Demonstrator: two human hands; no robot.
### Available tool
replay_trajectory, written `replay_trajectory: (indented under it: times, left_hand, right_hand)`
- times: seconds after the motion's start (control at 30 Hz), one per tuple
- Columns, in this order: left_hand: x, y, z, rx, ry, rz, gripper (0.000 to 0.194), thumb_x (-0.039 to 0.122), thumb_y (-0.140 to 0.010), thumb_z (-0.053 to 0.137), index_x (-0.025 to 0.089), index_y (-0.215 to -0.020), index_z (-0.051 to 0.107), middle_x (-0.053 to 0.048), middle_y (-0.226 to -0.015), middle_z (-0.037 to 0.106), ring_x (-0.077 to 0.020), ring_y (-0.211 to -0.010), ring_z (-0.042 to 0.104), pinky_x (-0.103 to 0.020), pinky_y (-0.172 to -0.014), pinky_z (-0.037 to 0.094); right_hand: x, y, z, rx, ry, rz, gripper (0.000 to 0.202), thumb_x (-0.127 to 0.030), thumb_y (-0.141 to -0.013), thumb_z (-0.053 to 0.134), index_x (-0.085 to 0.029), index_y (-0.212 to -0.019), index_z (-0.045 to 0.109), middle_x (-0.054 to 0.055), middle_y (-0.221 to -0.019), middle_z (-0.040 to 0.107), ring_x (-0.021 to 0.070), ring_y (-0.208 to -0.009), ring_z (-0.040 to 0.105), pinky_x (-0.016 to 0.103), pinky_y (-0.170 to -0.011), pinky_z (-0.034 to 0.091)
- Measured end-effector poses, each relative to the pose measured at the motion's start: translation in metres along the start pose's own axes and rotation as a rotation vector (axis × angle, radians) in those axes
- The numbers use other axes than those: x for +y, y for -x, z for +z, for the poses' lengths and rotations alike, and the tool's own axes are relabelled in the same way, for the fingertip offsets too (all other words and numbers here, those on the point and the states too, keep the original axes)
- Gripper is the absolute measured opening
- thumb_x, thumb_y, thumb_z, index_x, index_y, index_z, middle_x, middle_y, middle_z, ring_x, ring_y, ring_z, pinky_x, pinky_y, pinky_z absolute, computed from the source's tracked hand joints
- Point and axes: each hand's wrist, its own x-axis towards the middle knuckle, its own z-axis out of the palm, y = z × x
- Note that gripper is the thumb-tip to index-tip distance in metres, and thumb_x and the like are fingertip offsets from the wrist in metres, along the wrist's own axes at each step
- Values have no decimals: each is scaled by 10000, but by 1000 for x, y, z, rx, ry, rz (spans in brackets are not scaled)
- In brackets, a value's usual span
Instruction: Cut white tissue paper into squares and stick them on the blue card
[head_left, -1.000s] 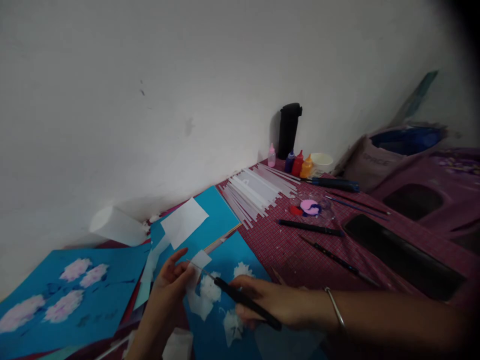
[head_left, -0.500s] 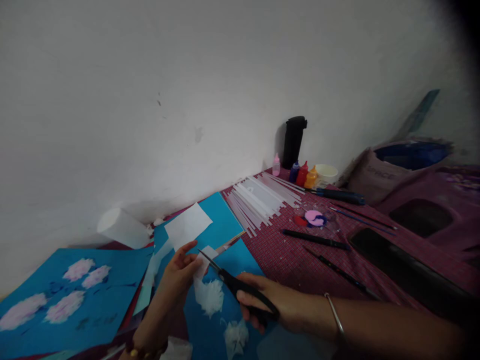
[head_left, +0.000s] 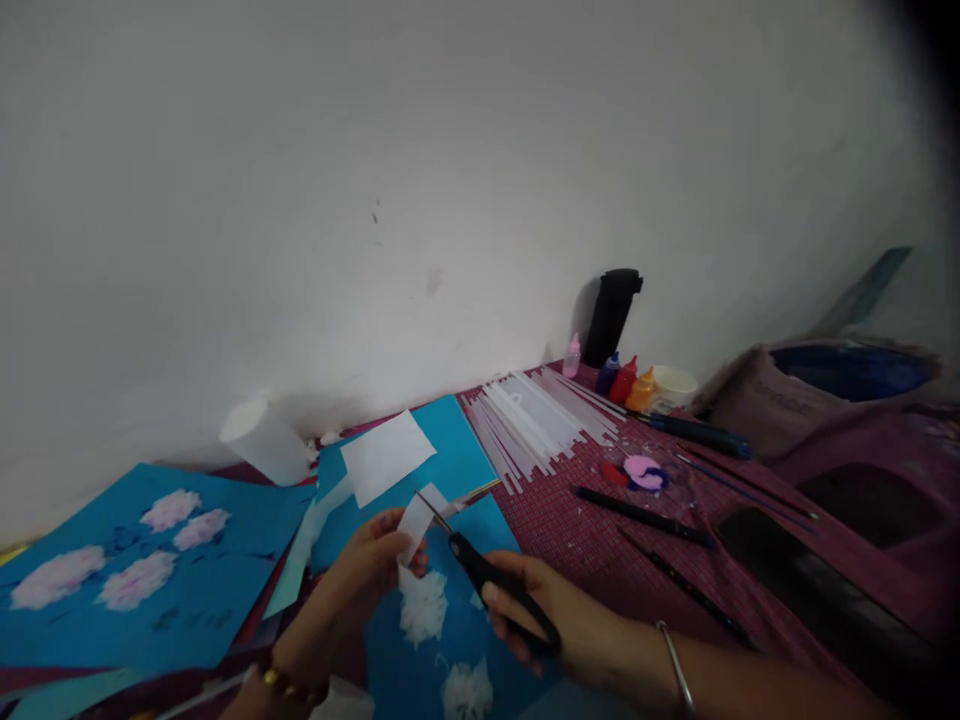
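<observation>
In my left hand (head_left: 386, 550) is a small white paper strip (head_left: 420, 518), pinched between the fingers and thumb. Black-handled scissors (head_left: 487, 578) are in my right hand (head_left: 536, 610), their blades pointing up and left across the strip. Below the strip, two white tissue clumps, an upper one (head_left: 422, 605) and a lower one (head_left: 466, 690), lie on blue paper (head_left: 487, 535). Behind my left hand a white paper sheet (head_left: 388, 455) rests on more blue paper. A blue sheet with pink-white tufts (head_left: 247, 520) lies at the left.
A white roll (head_left: 266, 440) stands by the wall. White strips (head_left: 532, 420) lie beyond the blue paper. Right of them are paint bottles (head_left: 622, 380), a black flask (head_left: 611, 318), a bowl (head_left: 675, 385), pink and blue paint (head_left: 643, 472), a black pen (head_left: 641, 517) and brushes (head_left: 686, 585).
The view has shifted, so most things sit lower and further right. The paper strip in my left hand is now more upright, and the scissor blades look closer together.
</observation>
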Motion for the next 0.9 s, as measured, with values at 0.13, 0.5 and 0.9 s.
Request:
replay_trajectory:
  times: [0.13, 0.5, 0.9]
  left_hand:
    - [1, 10, -5, 53, -49, -111, 210, 197, -570, 726, 158, -726, 591, -44, -631, 677, -178, -567, 624, -315, -610, 500]
    - [-2, -8, -14, 43, -62, -76, 392, 433, -588, 807, 189, -658, 509, 47, -505, 579, -103, -466, 506, -223, -470, 367]
    - [5, -7, -10, 68, -122, -75, 352, 436, -620, 785, 156, -646, 574, 16, -585, 598, -110, -526, 538, -236, -547, 432]
  right_hand:
    - [2, -3, -2, 20, -1, 17, 543, -631, -704, 663, -166, -927, 494, -82, -598, 495, 23, -376, 406, 155, -327, 311]
    - [5, -7, -8, -68, -197, 93, 645, -693, -631, 673, -187, -966, 455, -53, -661, 570, 72, -468, 511, 208, -444, 399]
    - [8, -2, -14, -140, -101, 96, 559, -632, -714, 665, -172, -962, 468, -40, -694, 564, 63, -489, 508, 206, -474, 409]
